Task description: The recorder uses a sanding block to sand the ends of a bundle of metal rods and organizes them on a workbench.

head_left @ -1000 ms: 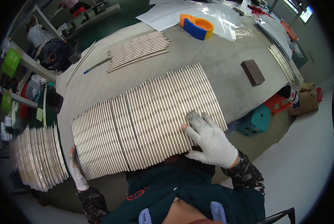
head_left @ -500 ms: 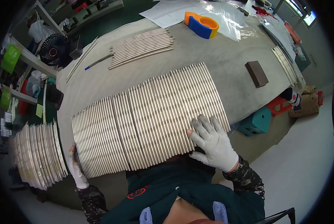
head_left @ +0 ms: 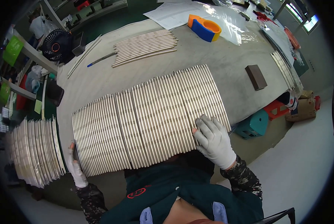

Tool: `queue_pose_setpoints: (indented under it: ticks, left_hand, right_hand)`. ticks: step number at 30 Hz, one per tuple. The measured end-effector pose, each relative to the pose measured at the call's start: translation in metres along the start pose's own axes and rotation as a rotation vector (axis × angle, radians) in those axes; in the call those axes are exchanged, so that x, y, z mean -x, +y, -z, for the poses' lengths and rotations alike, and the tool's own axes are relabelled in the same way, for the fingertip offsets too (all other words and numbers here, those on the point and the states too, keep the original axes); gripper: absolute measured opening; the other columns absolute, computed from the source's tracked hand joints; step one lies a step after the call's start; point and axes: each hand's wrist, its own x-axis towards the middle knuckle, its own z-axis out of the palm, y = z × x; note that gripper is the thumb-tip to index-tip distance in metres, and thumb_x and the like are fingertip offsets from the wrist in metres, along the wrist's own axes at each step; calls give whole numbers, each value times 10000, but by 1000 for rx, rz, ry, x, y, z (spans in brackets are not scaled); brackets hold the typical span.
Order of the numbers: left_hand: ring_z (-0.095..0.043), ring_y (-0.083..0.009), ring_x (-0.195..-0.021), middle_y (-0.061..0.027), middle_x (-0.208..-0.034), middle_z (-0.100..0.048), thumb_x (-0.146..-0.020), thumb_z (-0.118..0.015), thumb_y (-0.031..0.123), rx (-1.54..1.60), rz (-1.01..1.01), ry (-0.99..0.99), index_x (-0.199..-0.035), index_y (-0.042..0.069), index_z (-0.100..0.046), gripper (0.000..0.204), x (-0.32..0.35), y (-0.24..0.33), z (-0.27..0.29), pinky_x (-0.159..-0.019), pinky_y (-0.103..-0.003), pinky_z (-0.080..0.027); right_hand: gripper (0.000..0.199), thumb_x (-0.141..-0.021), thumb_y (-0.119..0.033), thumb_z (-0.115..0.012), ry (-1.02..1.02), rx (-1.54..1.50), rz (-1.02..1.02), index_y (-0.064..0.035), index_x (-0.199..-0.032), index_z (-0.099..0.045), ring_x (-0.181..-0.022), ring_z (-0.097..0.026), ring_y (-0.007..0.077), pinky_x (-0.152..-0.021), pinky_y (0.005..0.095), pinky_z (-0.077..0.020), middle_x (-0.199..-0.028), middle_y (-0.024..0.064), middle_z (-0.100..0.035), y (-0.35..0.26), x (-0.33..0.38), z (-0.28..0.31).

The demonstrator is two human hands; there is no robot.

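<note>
A wide row of slim silvery metal rods (head_left: 155,115) lies side by side near the front of the table, with narrow gaps splitting it into groups. My right hand (head_left: 216,143), in a white glove with bare fingertips showing, rests on the lower right part of the row, its fingers stretched over the rods and its thumb partly hidden. Along the row's left end, my left hand (head_left: 76,166), gloved alike, lies upright with fingers extended, touching or almost touching the outermost rod. Neither hand has a rod lifted.
A smaller rod batch (head_left: 146,48) and a pen (head_left: 99,59) lie farther back. Beyond are an orange-and-blue tape ring (head_left: 204,28), papers (head_left: 170,15) and a dark brown block (head_left: 256,77). Plastic-wrapped rods (head_left: 36,153) stand left; a fan (head_left: 56,44) is behind. A teal stool (head_left: 253,124) stands right.
My right hand's fingers have drawn closer together and its thumb has tucked in. A thin gap has appeared in the row left of that hand. My left hand stays at the left end.
</note>
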Motion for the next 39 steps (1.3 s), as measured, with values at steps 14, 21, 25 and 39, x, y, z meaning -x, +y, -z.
queue_pose_setpoints:
  ticks: [14,21,25,39]
  left_hand:
    - [-442,-332,-1410,-212,-1467,-513,-990,-270,727,-33,-41,4,-1471,-48,-444,929,3,-12,0,-1208,-472,-255]
    - [-440,-331,-1411,-216,-1463,-515,-989,-307,716,15,-10,17,-1463,-59,-451,920,5,-6,0,-1207,-462,-253]
    - [-430,-334,-1416,-224,-1469,-505,-992,-324,701,26,-18,15,-1461,-66,-449,908,5,-7,0,-1206,-462,-250]
    - [-662,-140,-879,-171,-1274,-642,-1015,-599,246,624,172,-540,-1429,-94,-437,560,-52,154,-66,-804,-247,-503]
  right_hand:
    - [266,-824,-32,-703,98,31,74,-26,-1078,-624,-1130,-639,312,-925,425,-537,-1183,125,-652,-12,6,-4]
    - [300,-827,-29,-688,161,7,86,-38,-1120,-624,-1109,-650,297,-910,407,-542,-1201,117,-649,-13,14,-7]
    - [339,-809,-40,-713,277,-34,78,-44,-1138,-632,-1084,-656,276,-866,374,-543,-1190,115,-650,-9,19,-7]
    - [369,-791,-80,-790,493,-275,120,-62,-1134,-657,-787,-710,252,-627,324,-570,-1129,141,-698,-32,-2,-2]
